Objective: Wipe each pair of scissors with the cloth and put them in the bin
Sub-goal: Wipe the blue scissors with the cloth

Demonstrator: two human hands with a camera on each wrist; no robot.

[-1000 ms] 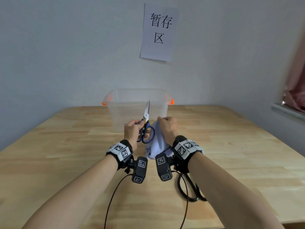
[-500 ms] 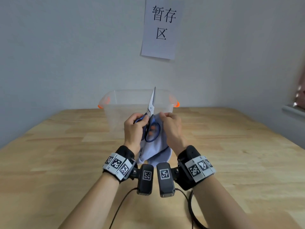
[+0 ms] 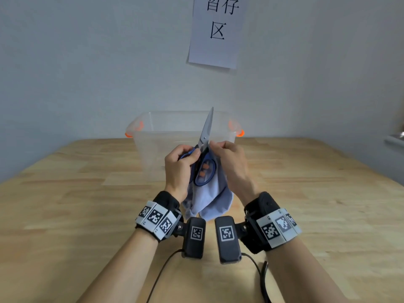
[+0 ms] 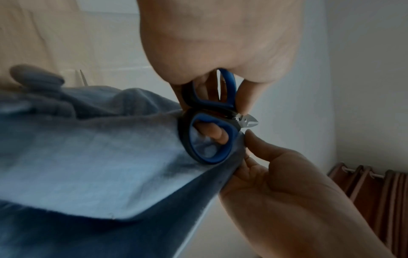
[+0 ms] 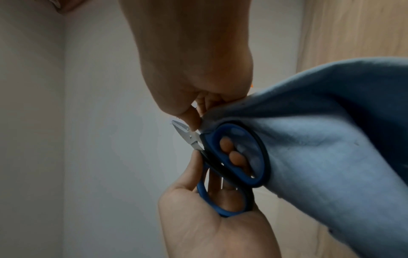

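- Left wrist view: the left hand (image 4: 220, 43) curls its fingers (image 4: 212, 130) through the blue handle loops of the scissors (image 4: 209, 137), two fingertips showing inside the larger loop and the thumb pressed near the pivot, so the hand is clamped on the handles.
- Right wrist view: the right hand (image 5: 194, 61) pinches the light blue cloth (image 5: 320, 148) between thumb and fingers (image 5: 193, 117) right at the base of the blades, just above the pivot; its fingers are together on the fabric.
- The head view shows the same grip from above: left hand (image 3: 178, 169) on the handles, right hand (image 3: 231, 162) holding the cloth (image 3: 209, 200) against the scissors (image 3: 204, 154), the blades closed and pointing up and away, tilted slightly to the right.
- The cloth hangs down from the pinch between the two wrists, draped behind the larger handle loop and clear of the table (image 3: 65, 215).
- Both hands hold the scissors in the air over the middle of the wooden table, near the front wall of the bin (image 3: 153, 136).
- The bin is clear plastic with orange latches, standing at the far edge of the table against the wall.
- A paper sign (image 3: 215, 31) with printed characters hangs on the wall above the bin.
- A dark curved loop (image 3: 263, 278) lies on the table at the near right, partly hidden by the right forearm; what it is cannot be told.
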